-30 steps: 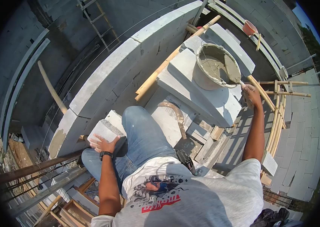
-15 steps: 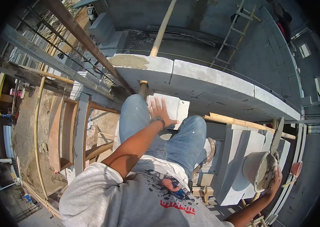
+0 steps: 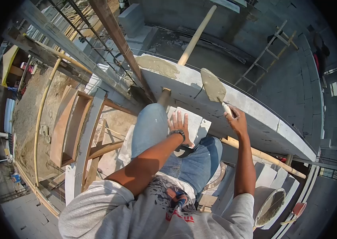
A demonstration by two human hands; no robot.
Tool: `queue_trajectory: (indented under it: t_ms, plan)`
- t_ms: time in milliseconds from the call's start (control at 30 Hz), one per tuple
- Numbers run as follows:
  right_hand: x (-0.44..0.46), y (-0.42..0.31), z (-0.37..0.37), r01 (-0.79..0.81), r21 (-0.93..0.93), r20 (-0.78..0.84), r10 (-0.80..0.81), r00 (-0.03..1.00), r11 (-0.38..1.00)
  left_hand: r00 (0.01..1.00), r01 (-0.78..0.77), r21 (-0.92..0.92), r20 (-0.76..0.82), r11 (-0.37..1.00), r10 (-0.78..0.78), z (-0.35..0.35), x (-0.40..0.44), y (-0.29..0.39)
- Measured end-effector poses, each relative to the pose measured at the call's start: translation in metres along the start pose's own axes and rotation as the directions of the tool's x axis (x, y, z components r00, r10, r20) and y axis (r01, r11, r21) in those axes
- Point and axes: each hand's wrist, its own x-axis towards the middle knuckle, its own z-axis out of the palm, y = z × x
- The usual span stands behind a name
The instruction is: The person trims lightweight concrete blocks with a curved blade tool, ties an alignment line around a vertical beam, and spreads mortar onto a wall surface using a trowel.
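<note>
My left hand (image 3: 181,129) lies spread on a white block (image 3: 195,122) between my knees, fingers stretched out. In my right hand (image 3: 237,120) is the handle of a trowel (image 3: 213,84), its blade loaded with grey mortar. The blade is over the top of the light block wall (image 3: 252,105), to the right of a mortar patch (image 3: 157,66) spread along that top. Whether the blade touches the wall I cannot tell. A bucket (image 3: 259,196) with mortar inside stands at the lower right, beside my right sleeve.
A taut string runs along the wall top. Wooden post (image 3: 116,44) and rebar (image 3: 87,38) rise at the wall's left end. A bamboo pole (image 3: 197,36) leans beyond it; a ladder (image 3: 266,53) stands farther back. More blocks (image 3: 266,175) lie right, a wooden frame (image 3: 75,125) left.
My right hand has swung from the bucket up and left, carrying the trowel with mortar over the wall. My left hand stays on the block. The whole view has shifted slightly.
</note>
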Motion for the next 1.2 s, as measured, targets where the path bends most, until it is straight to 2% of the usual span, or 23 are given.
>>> queue_trajectory:
  t_ms: [33,100,200,300,433,500,533,633,733,833,867,967,1067,1100,1167,1200]
  plan:
    - [0.015,-0.011,0.011,0.121,-0.129,-0.049,-0.129,0.991,0.984,1.000,0.002,0.005,0.001,1.000,-0.002,0.001,0.001,0.000]
    - [0.040,-0.032,0.030,0.330,-0.392,-0.089,-0.392,0.916,0.859,1.000,0.007,0.007,0.003,1.000,-0.007,0.003,0.003,0.000]
    - [0.075,-0.032,0.062,0.354,-0.565,0.016,-0.419,0.908,0.746,1.000,-0.021,-0.020,-0.005,1.000,0.021,0.004,0.005,-0.004]
    - [0.087,-0.036,0.080,0.465,-0.559,-0.001,-0.562,0.827,0.687,0.999,-0.033,-0.027,-0.002,0.999,0.033,0.001,0.006,-0.005]
    - [0.093,-0.050,0.098,0.476,-0.603,0.065,-0.555,0.829,0.640,0.999,-0.038,-0.046,0.005,0.998,0.038,0.005,0.004,-0.004]
    - [0.098,-0.057,0.105,0.506,-0.590,0.047,-0.599,0.799,0.629,0.999,-0.040,-0.048,0.000,0.998,0.040,0.001,0.006,-0.005]
    - [0.099,-0.056,0.113,0.539,-0.538,-0.019,-0.648,0.761,0.648,0.999,-0.039,-0.056,0.007,0.998,0.039,-0.001,0.005,-0.006]
    - [0.099,-0.060,0.116,0.489,-0.599,0.067,-0.569,0.819,0.634,0.999,-0.038,-0.056,0.027,0.998,0.039,0.002,0.003,-0.005]
    - [0.089,-0.056,0.117,0.492,-0.523,-0.074,-0.613,0.787,0.695,0.999,-0.040,-0.064,0.018,0.997,0.041,-0.004,0.006,-0.007]
    - [0.087,-0.053,0.101,0.400,-0.619,0.041,-0.480,0.876,0.676,0.998,-0.041,-0.089,0.032,0.995,0.044,0.003,-0.004,-0.006]
    - [0.085,-0.052,0.099,0.383,-0.614,0.029,-0.465,0.885,0.691,0.998,-0.042,-0.085,0.039,0.995,0.046,0.004,-0.005,-0.005]
    - [0.070,-0.073,0.095,0.300,-0.412,-0.136,-0.383,0.914,0.860,0.998,-0.041,-0.070,0.038,0.997,0.043,-0.004,0.003,-0.007]
    - [0.088,-0.068,0.102,0.169,-0.192,-0.011,-0.174,0.985,0.967,0.993,-0.015,0.017,0.119,1.000,0.013,-0.005,0.005,-0.004]
    - [0.087,-0.073,0.103,0.046,-0.068,0.050,-0.043,0.998,0.997,0.996,-0.015,0.014,0.090,1.000,0.014,-0.003,0.005,-0.004]
    - [0.084,-0.085,0.112,-0.223,0.151,0.212,0.189,0.959,0.963,1.000,-0.016,0.007,0.027,1.000,0.016,0.001,0.004,-0.005]
    - [0.080,-0.080,0.124,-0.190,0.176,0.181,0.157,0.971,0.966,1.000,-0.029,-0.024,-0.008,0.999,0.029,0.006,0.006,-0.006]
